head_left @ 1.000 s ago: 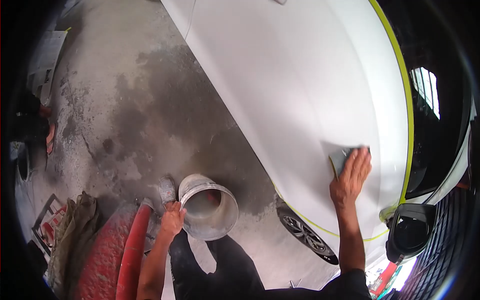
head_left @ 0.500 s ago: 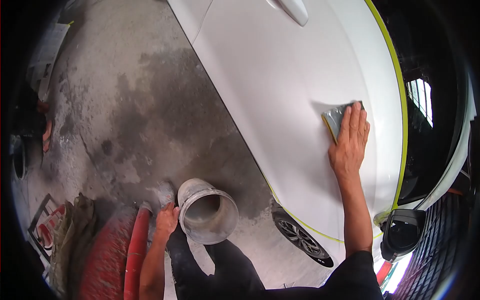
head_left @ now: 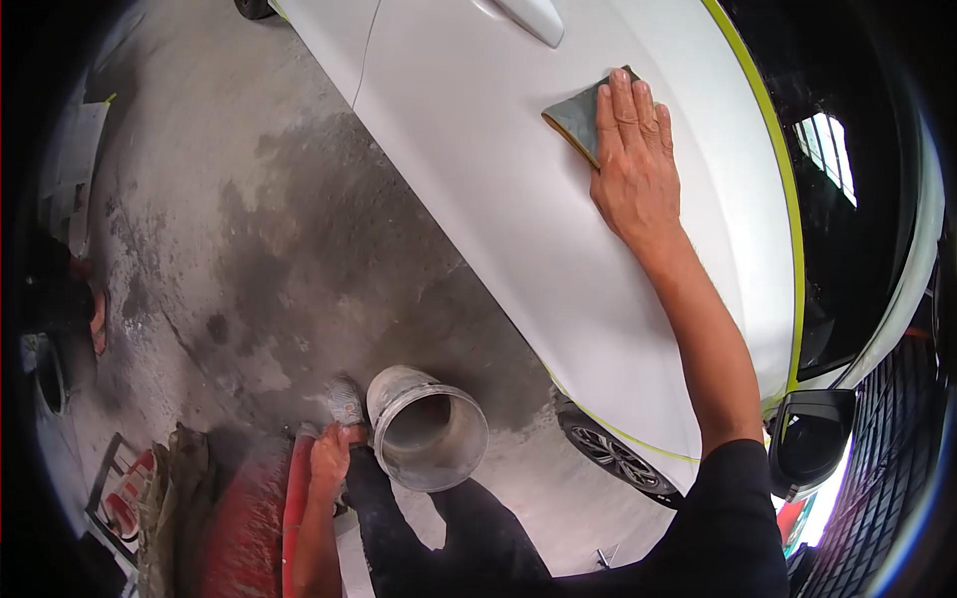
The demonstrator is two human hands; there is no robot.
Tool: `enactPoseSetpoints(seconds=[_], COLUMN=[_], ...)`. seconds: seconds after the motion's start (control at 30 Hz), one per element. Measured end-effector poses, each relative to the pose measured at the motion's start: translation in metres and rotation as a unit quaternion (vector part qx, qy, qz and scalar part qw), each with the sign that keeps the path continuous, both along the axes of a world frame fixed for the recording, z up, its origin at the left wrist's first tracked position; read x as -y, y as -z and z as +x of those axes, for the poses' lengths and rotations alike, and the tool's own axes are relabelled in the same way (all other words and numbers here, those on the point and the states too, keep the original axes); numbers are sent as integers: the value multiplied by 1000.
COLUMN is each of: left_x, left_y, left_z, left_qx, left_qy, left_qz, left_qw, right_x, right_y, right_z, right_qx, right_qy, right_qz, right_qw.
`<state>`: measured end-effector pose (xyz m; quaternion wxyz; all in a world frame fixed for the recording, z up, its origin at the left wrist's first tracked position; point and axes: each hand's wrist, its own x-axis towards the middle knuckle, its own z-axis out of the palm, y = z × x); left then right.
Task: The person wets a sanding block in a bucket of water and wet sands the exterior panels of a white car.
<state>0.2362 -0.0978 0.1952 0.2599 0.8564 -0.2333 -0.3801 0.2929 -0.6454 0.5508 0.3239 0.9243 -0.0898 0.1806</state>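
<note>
My right hand (head_left: 635, 164) lies with its fingers together over a grey sanding pad (head_left: 576, 120) with a yellowish edge, pressing it against the white car door (head_left: 478, 169). The door handle (head_left: 533, 20) is beyond the fingertips. Low on the left, my left hand (head_left: 329, 455) is closed beside my leg, close to a red rounded object (head_left: 297, 478); whatever its fingers hold, if anything, is hidden. To the right of that hand stands a dirty whitish bucket (head_left: 436, 439).
Green masking tape (head_left: 783, 179) runs along the window edge. A car wheel (head_left: 613, 453) and a black side mirror (head_left: 812, 444) are at lower right. Another person's foot (head_left: 98, 324) shows at far left. Stained concrete floor (head_left: 269, 239) lies left of the car.
My right hand has slid with the sanding pad up and left across the door, nearer the handle. The camera view has shifted slightly; my left hand stays low by my leg.
</note>
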Motion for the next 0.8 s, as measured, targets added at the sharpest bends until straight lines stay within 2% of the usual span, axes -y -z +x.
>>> enactPoseSetpoints(seconds=[0.17,0.27,0.37,0.47,0.57,0.7,0.8], left_x=[6,3,2,6,4,9,4], left_y=[-23,-17,-14,-21,-16,-20,-12], left_z=[12,11,13,17,16,16,15], left_qx=[-14,-3,12,-14,-2,-10,-4], left_qy=[-1,-23,-34,-35,-25,-29,-26], left_qz=[10,-8,-5,5,3,18,7], left_qw=[1000,1000,999,999,1000,999,1000], right_x=[-1,-6,0,3,-2,-6,-5], right_y=[-7,-2,20,24,13,17,12], right_z=[57,81,77,94,106,90,114], right_qx=[108,88,72,97,107,89,111], right_qy=[-94,-65,-44,-68,-96,-62,-93], right_qz=[162,165,87,97,189,144,188], right_qw=[976,980,993,988,971,984,971])
